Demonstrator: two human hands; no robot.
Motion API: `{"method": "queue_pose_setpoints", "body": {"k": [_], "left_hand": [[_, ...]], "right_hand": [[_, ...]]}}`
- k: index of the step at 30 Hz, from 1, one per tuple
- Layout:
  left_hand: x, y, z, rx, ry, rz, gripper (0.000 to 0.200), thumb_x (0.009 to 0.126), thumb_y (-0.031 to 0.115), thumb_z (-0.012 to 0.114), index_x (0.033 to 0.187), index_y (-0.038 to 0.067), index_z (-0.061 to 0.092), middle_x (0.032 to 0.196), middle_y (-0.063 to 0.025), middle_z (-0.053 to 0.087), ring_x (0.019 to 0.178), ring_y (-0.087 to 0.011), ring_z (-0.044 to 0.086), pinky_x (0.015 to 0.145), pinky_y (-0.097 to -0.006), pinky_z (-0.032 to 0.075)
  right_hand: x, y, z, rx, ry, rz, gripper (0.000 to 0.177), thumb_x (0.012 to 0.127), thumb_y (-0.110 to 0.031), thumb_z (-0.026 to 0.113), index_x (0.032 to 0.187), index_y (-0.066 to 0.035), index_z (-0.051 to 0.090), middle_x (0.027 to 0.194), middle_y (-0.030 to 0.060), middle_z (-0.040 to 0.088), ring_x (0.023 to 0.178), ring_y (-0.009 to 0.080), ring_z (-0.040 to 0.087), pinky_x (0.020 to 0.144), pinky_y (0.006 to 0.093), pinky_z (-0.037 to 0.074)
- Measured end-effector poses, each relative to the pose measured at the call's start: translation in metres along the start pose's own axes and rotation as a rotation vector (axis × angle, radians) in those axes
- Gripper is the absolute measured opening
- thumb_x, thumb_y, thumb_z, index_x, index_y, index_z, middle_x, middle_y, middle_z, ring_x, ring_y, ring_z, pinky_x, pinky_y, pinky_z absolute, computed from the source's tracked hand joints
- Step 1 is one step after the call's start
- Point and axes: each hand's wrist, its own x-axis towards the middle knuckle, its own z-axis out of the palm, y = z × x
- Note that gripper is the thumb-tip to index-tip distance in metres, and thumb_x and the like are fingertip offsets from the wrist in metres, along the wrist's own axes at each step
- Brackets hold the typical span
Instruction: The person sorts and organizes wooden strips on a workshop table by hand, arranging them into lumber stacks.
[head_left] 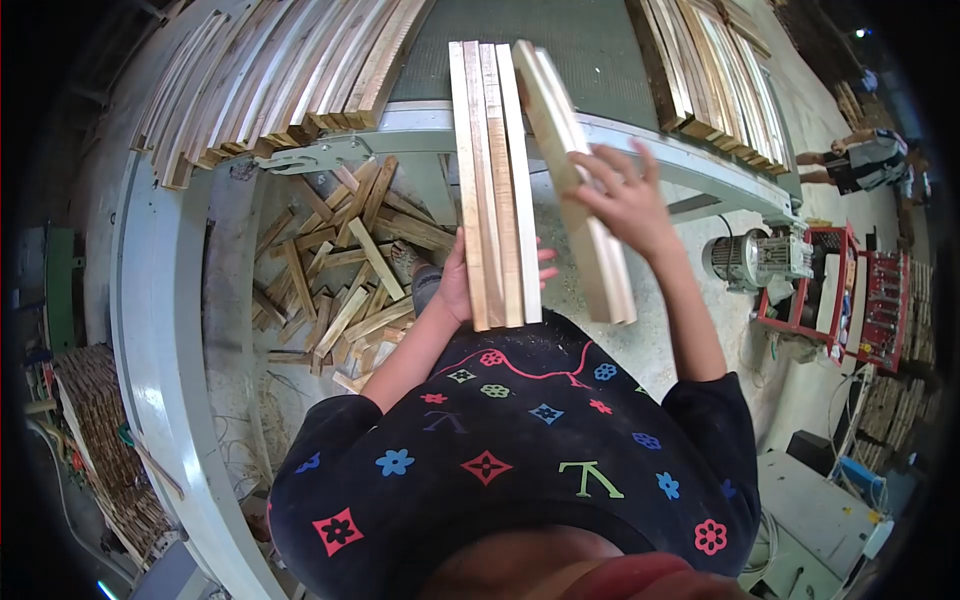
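My left hand (456, 284) cradles several long wooden strips (495, 190) from beneath. Its thumb lies along their left side and its fingertips come out on the right. These strips stand side by side in front of my chest, their far ends above the table edge. Just right of them, my right hand (630, 205) grips a second group of wooden strips (575, 190), slightly blurred and tilted away from the first group. The fingers lie across the upper right side of that group; its underside is hidden.
Rows of wooden strips lie on the machine table (520, 75), one stack at left (290, 75) and one at right (715, 80). Offcuts (340, 270) are heaped on the floor below. A motor (750, 257) and red rack (880, 310) stand right. Another person (865, 160) is farther off.
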Motion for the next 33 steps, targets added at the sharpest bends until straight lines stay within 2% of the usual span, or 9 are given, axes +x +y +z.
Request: {"method": "queue_pose_setpoints", "body": {"k": [2,4,7,8,12,22,25,27,33], "left_hand": [[-0.002,-0.004,-0.003,-0.007,0.221,0.145,0.089,0.088,0.073,0.051,0.151,0.012,0.038,0.147,-0.0166,0.049,0.136,-0.0343,0.047,0.114,-0.0514,0.037],[-0.004,-0.006,-0.011,0.03,0.207,0.145,0.084,0.091,0.068,0.052,0.151,0.011,0.038,0.147,-0.0122,0.05,0.134,-0.0285,0.05,0.113,-0.0484,0.039],[-0.007,-0.004,-0.024,0.04,0.246,0.126,0.083,0.091,0.066,0.053,0.151,0.01,0.039,0.146,-0.0133,0.05,0.133,-0.0295,0.051,0.112,-0.0477,0.04],[-0.01,-0.005,-0.026,0.043,0.247,0.111,0.083,0.092,0.065,0.053,0.151,0.009,0.039,0.146,-0.0135,0.05,0.132,-0.0295,0.051,0.112,-0.0476,0.04],[-0.015,0.0,-0.029,0.049,0.262,0.107,0.082,0.092,0.065,0.053,0.15,0.008,0.039,0.146,-0.0143,0.051,0.132,-0.029,0.052,0.111,-0.0468,0.041],[-0.021,0.009,-0.054,0.067,0.221,0.05,0.095,0.084,0.072,0.058,0.152,0.009,0.036,0.147,-0.0138,0.05,0.133,-0.029,0.051,0.112,-0.0459,0.041],[-0.01,0.028,-0.016,0.13,0.218,0.099,0.093,0.086,0.073,0.055,0.152,0.009,0.036,0.147,-0.0145,0.05,0.132,-0.0296,0.051,0.111,-0.0462,0.042],[-0.004,0.041,0.021,0.203,0.208,0.167,0.092,0.087,0.073,0.052,0.152,0.009,0.036,0.147,-0.0151,0.05,0.132,-0.03,0.052,0.111,-0.0466,0.042],[0.016,0.088,0.079,-0.126,-0.151,0.259,0.085,0.093,0.07,0.046,0.151,0.009,0.036,0.142,-0.0165,0.052,0.127,-0.0329,0.055,0.106,-0.0497,0.046]], "right_hand": [[0.004,-0.018,0.027,0.119,0.052,0.013,0.033,0.081,-0.017,0.072,0.111,-0.026,0.061,0.131,-0.0028,0.058,0.124,0.0177,0.053,0.117,0.048,0.025],[-0.002,-0.028,0.057,0.263,0.157,0.145,0.039,0.092,-0.017,0.063,0.131,-0.019,0.057,0.133,0.0051,0.058,0.122,0.0194,0.055,0.105,0.0415,0.041],[0.003,-0.064,0.069,1.001,0.352,0.833,0.042,0.098,-0.014,0.057,0.139,-0.009,0.051,0.139,0.0074,0.053,0.125,0.0214,0.052,0.103,0.0372,0.045],[0.004,-0.064,0.065,1.473,0.209,1.009,0.051,0.1,-0.019,0.057,0.147,-0.006,0.042,0.138,0.0115,0.052,0.125,0.0215,0.052,0.1,0.0348,0.046],[0.025,-0.089,0.056,1.697,0.2,1.071,0.07,0.095,-0.02,0.065,0.154,-0.007,0.029,0.129,0.0192,0.054,0.117,0.0221,0.056,0.098,0.0358,0.047],[0.038,-0.093,0.07,1.719,0.272,1.105,0.073,0.093,-0.016,0.066,0.156,-0.008,0.028,0.135,0.0191,0.056,0.123,0.0233,0.055,0.103,0.0358,0.045],[0.054,-0.077,0.069,1.741,0.29,1.029,0.071,0.098,-0.029,0.058,0.157,-0.007,0.026,0.145,0.0187,0.049,0.13,0.0245,0.051,0.107,0.0346,0.041],[0.056,-0.06,0.057,1.895,0.268,0.824,0.089,0.096,-0.063,0.046,0.158,-0.005,0.019,0.151,0.0173,0.042,0.123,0.0207,0.056,0.105,0.0316,0.043],[0.044,-0.023,-0.022,1.846,0.002,0.526,0.121,0.073,-0.079,0.065,0.159,-0.007,0.018,0.149,0.0186,0.045,0.116,0.0209,0.059,0.1,0.034,0.043]]}}
